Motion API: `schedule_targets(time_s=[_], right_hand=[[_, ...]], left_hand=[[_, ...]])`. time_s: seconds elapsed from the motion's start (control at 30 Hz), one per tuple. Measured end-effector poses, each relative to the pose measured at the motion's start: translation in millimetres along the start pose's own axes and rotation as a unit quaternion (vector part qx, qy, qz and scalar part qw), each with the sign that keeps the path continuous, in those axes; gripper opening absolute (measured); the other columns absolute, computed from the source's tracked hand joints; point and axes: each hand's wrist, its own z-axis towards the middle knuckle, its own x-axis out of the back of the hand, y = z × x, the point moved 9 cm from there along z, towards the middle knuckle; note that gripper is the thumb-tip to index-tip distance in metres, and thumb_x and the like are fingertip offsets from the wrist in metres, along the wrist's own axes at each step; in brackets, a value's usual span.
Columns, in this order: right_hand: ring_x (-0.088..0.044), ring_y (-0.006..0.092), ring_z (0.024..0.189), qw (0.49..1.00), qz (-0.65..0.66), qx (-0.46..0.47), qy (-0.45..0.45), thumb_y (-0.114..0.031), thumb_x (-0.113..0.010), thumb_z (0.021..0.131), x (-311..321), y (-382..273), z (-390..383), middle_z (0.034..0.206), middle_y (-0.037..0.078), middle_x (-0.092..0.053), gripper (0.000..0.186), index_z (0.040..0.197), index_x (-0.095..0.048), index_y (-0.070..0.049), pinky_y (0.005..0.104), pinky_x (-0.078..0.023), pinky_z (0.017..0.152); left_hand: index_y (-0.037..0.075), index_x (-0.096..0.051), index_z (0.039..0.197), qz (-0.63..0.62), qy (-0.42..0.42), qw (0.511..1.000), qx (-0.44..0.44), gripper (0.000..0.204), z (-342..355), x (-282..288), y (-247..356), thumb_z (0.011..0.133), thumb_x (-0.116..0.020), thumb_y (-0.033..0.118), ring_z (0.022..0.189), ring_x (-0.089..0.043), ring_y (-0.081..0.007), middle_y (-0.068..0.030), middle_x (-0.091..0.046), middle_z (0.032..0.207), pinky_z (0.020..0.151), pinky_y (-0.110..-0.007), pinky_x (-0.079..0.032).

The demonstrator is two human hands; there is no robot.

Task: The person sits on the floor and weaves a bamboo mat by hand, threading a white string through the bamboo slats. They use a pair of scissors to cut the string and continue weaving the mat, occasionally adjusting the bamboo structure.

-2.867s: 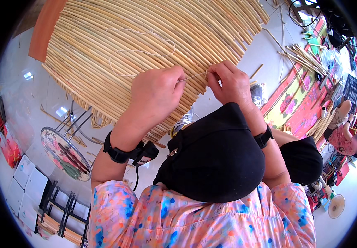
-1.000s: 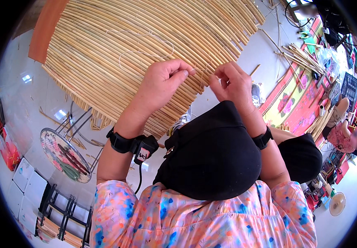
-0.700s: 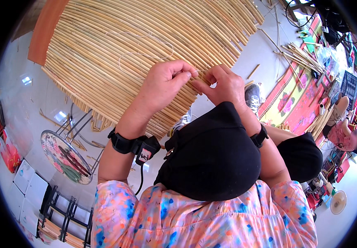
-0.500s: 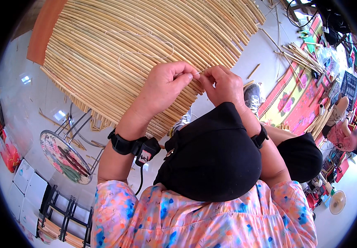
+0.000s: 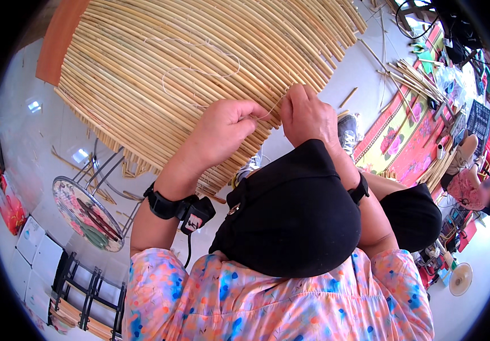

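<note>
Thread (image 5: 275, 108) btwn L hand (image 5: 222, 128) & R hand (image 5: 309, 120), both curled.

A makeshift craft workshop, it seems; a broad string-bound cane mat (image 5: 188, 59) lies spread out; loose cane sticks (image 5: 416, 78) litter the glossy floor (image 5: 37, 139) and a floral rug (image 5: 393, 143).
</note>
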Motion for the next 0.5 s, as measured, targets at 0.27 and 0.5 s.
schedule_targets(time_s=[0.27, 0.5], right_hand=[[-0.063, 0.0377, 0.068, 0.997, -0.044, -0.045, -0.052, -0.017, -0.061, 0.081, -10.2, -1.0, 2.8, 0.085, 0.012, -0.057, 0.017, 0.086, -0.049, -0.007, 0.0472, -0.051, 0.057], [-0.060, 0.0399, 0.072, 0.997, 0.033, -0.060, -0.030, -0.012, -0.068, 0.072, -6.2, -0.6, 2.2, 0.081, 0.014, -0.056, 0.024, 0.082, -0.047, -0.006, 0.0474, -0.048, 0.060]], left_hand=[[0.003, -0.068, 0.088, 0.001, 0.003, 1.000, -0.007, 0.016, 3.0, -14.4, 2.3, 0.081, -0.054, 0.007, 0.057, -0.056, -0.0152, -0.0090, -0.060, 0.064, 0.057, -0.030, -0.044], [-0.001, -0.067, 0.090, 0.030, -0.011, 0.999, -0.021, 0.013, 2.3, -22.9, 5.4, 0.085, -0.056, 0.003, 0.067, -0.056, -0.0075, -0.0036, -0.065, 0.073, 0.063, -0.024, -0.045]])
